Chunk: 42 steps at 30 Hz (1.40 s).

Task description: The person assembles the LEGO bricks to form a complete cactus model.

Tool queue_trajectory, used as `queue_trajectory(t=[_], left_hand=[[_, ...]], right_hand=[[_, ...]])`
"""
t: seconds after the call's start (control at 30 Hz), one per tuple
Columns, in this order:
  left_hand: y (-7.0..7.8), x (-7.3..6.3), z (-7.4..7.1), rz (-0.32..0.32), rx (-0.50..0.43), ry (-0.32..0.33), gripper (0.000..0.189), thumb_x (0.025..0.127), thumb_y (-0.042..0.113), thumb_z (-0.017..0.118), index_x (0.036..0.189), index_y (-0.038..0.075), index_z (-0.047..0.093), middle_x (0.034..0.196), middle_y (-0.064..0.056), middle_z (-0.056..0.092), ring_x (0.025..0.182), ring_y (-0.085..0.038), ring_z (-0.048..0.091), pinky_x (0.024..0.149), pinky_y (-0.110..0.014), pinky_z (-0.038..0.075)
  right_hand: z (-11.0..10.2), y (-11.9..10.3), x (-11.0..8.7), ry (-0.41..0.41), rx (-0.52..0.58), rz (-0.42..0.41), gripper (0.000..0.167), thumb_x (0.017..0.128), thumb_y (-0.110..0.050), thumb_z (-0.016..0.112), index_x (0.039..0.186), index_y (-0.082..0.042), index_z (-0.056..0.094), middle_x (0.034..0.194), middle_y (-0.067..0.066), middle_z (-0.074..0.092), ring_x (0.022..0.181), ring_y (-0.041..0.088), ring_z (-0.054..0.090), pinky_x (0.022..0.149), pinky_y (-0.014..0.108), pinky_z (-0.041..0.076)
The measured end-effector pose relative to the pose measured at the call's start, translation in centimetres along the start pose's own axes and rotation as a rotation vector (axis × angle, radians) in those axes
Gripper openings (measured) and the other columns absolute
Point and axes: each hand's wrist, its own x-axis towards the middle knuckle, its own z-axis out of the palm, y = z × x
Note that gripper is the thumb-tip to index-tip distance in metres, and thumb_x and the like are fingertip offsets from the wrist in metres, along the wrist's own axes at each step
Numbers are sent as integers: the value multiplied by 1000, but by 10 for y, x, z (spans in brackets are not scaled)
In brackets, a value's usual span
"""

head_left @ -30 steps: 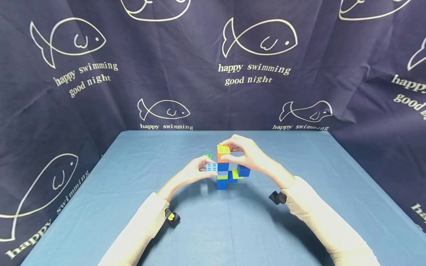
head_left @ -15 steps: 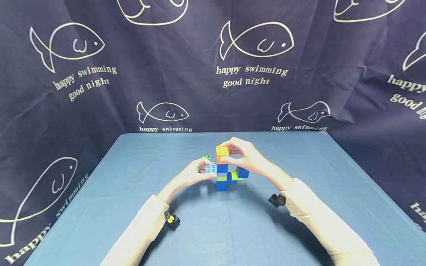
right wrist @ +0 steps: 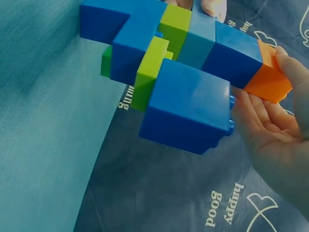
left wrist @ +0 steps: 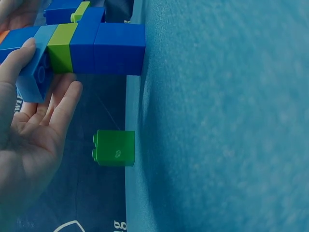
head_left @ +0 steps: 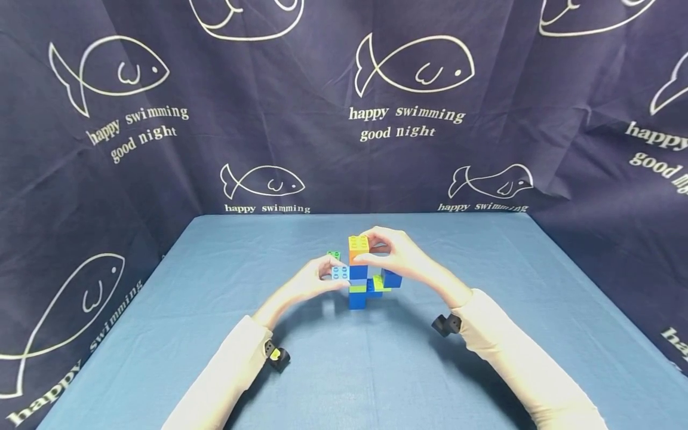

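A tower of toy building blocks (head_left: 357, 300) stands upright on the table, with blue, lime, light blue, blue and orange layers from bottom to top. My left hand (head_left: 309, 279) pinches the light blue block (left wrist: 36, 79), whose studded end juts out to the left of the tower. At the top, my right hand (head_left: 400, 257) holds the orange block (right wrist: 271, 72) between thumb and fingers. A side arm sticks out to the right, where a lime block (right wrist: 149, 72) carries a larger blue block (right wrist: 188, 101). The orange block sits flush against the blue one below it.
A separate green block (left wrist: 115, 148) stands on the blue-covered table (head_left: 344, 370), behind my left hand and left of the tower. A dark curtain (head_left: 333, 143) with fish drawings hangs close behind the table and along its sides.
The head view has shifted slightly. The fingers of my right hand sit a little lower at the orange block; the left hand keeps its hold on the light blue block.
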Motion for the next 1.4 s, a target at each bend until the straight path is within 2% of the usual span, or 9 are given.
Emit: queue_trajectory(t=[0.33,0.63,0.97,1.17,1.4], left_hand=[[-2,2,-1,7,6,3,34,81,15,73,110,2,59,97,-7,66,89,-10,63,84,-28,52],[-2,1,-1,1,14,1,33,81,15,73,109,3,59,96,-7,66,87,-10,62,81,-27,52],[-2,2,-2,-4,27,5,32,82,14,73,108,3,59,94,-6,67,85,-10,62,80,-25,51],[-2,3,-1,0,29,15,33,81,11,73,109,1,60,94,-9,66,84,-11,62,80,-26,52],[-2,2,-2,1,29,16,32,81,12,73,109,3,60,95,-7,66,88,-12,62,83,-28,52]], right_hand=[[0,-3,0,-13,-47,-34,33,80,-21,75,106,-5,63,93,7,67,88,18,65,88,34,53],[-1,-3,-2,-26,-59,1,40,77,-21,78,110,-5,63,97,8,67,92,20,65,88,38,52],[3,0,-1,-45,-48,58,32,80,-24,75,105,-8,65,95,6,70,92,19,67,87,36,53],[2,1,-2,-30,-34,64,36,77,-19,78,108,-6,65,95,8,70,91,20,68,87,37,53],[5,4,-3,-10,-33,73,39,77,-21,78,111,-6,65,97,8,70,92,22,68,86,37,53]])
